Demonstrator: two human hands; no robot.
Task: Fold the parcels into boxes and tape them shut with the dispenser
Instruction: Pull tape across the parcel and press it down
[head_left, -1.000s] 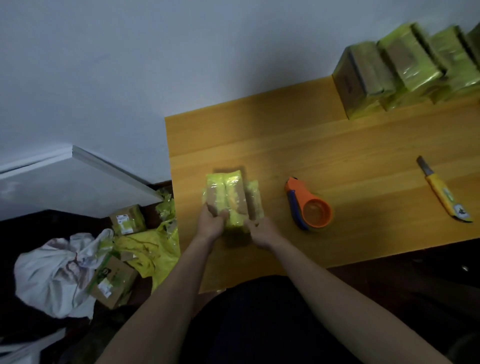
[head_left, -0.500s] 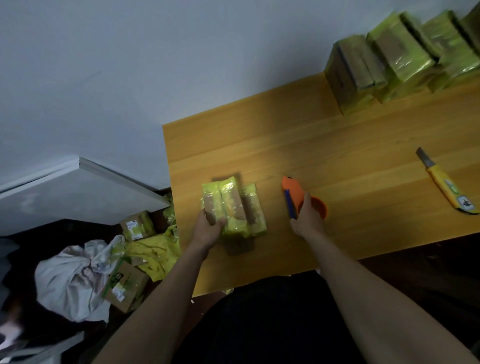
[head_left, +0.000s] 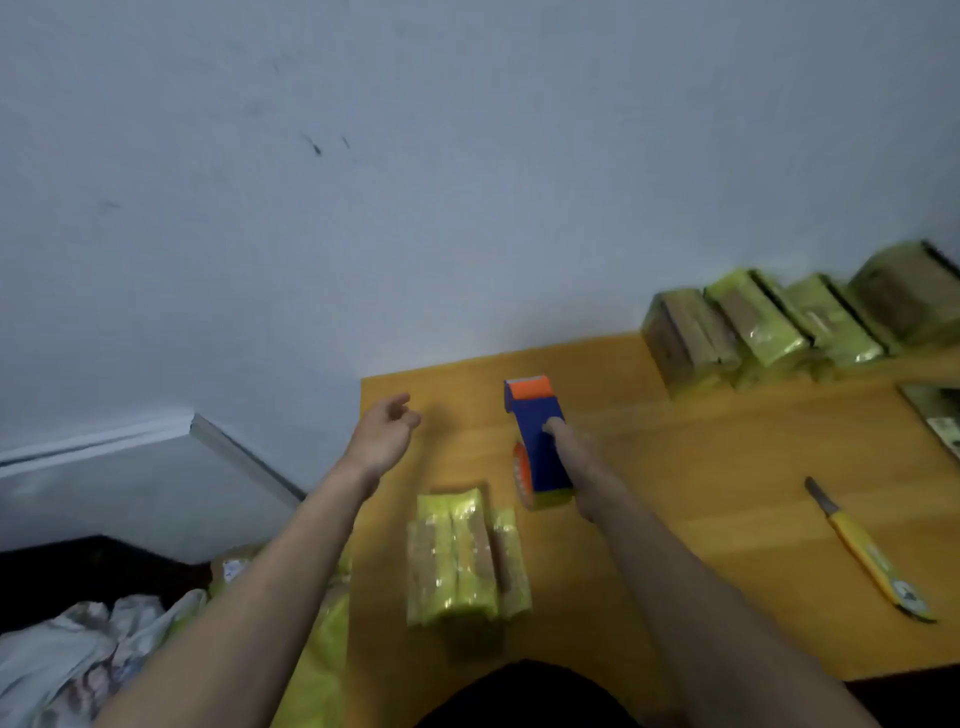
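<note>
**Parcel lies free near the front edge while the dispenser is held above the tabletop**

Parcel wrapped in yellow-green tape over brown cardboard (head_left: 465, 558) lies flat on the orange wooden tabletop (head_left: 727, 467), close to its front edge and a little in from its left edge, with neither hand on it. The right hand (head_left: 582, 467) grips the blue and orange plastic tape dispenser (head_left: 537, 441), fingers curled round its body, index finger laid along the blue top. The dispenser sits just beyond the parcel's far right corner, its orange nose pointing to the back edge; whether it touches the wood cannot be told. The left hand (head_left: 384, 434) hovers over the tabletop's back left corner, holding nothing, fingers loosely curled.

A row of tape-wrapped finished boxes (head_left: 769, 327) stands along the back edge toward the right corner, against the pale wall (head_left: 415, 182). A yellow-handled utility knife (head_left: 872, 558) lies near the right part of the front edge, well apart from the parcel. Bare wood stretches between the dispenser and the knife, and between the dispenser and the boxes. Off the left edge, crumpled white bags (head_left: 67, 654) lie on the floor.
</note>
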